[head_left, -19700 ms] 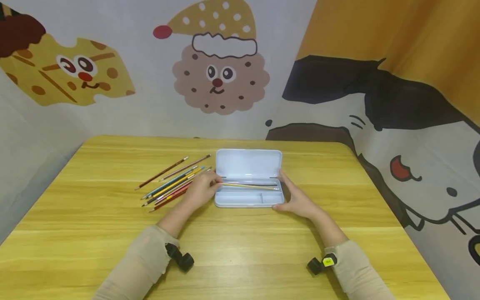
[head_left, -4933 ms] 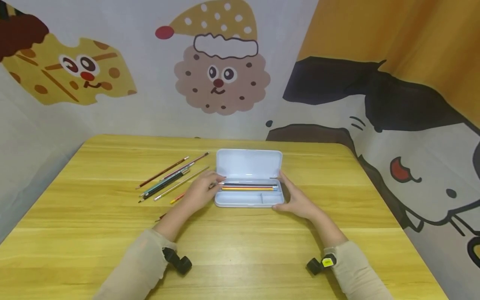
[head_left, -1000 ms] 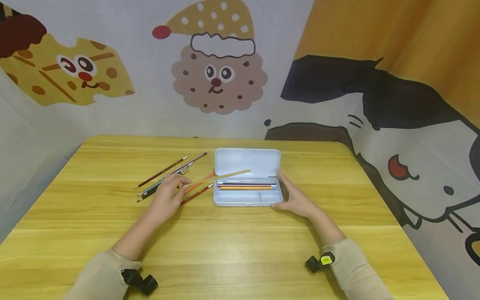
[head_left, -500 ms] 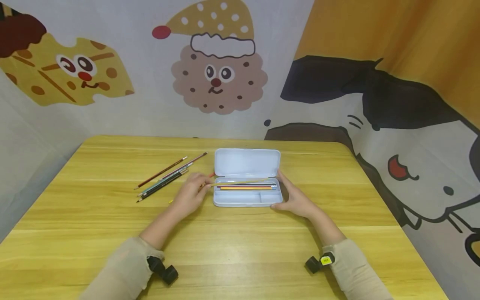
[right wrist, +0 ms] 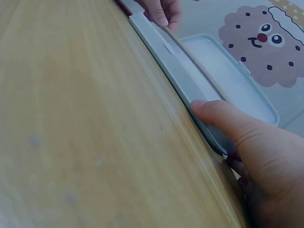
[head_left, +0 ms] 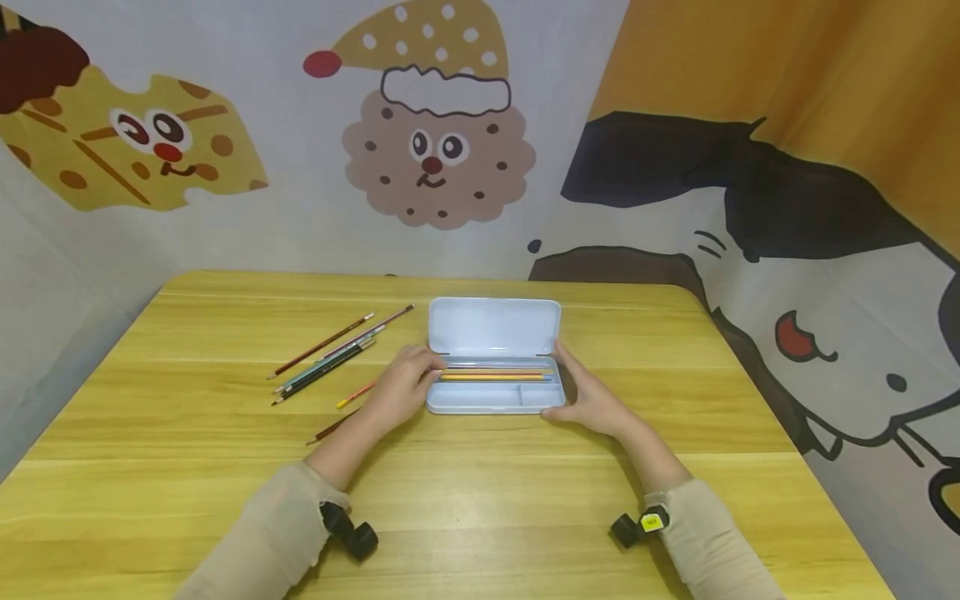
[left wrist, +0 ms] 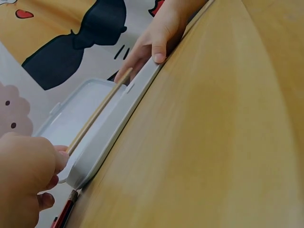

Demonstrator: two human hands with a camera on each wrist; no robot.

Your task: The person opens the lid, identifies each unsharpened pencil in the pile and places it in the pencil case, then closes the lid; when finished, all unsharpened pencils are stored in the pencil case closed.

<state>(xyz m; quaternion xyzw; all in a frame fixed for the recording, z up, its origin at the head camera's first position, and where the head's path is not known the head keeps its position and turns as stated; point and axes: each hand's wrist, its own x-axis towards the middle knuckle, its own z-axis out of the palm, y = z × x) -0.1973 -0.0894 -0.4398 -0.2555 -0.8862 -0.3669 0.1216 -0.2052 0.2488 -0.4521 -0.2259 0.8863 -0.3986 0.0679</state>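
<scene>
An open light-blue pencil case [head_left: 472,400] stands on the table, lid tilted back behind it. My left hand [head_left: 405,383], at the case's left end, pinches a plain wooden-coloured pencil [left wrist: 99,112] near one end between thumb and fingers. The pencil reaches lengthwise over the back compartment, its free end tipped up in the left wrist view. Below it in that compartment lie several pencils, a yellow-orange one [head_left: 491,377] in front. My right hand [head_left: 592,396] grips the case's right end, thumb [right wrist: 206,108] on the front rim and fingers behind.
Left of the case several loose pencils lie slanted, among them a dark red one [head_left: 322,346] and a black one [head_left: 318,377]. A red-and-yellow pencil [head_left: 354,394] and another dark red one [head_left: 330,429] are partly hidden by my left hand and wrist. A printed cloth [head_left: 300,233] hangs behind.
My left hand has moved right, bringing the wooden-coloured pencil from slanting above the case to lying along its back compartment. Over the longer span, the loose pile has shrunk. My right hand stays put.
</scene>
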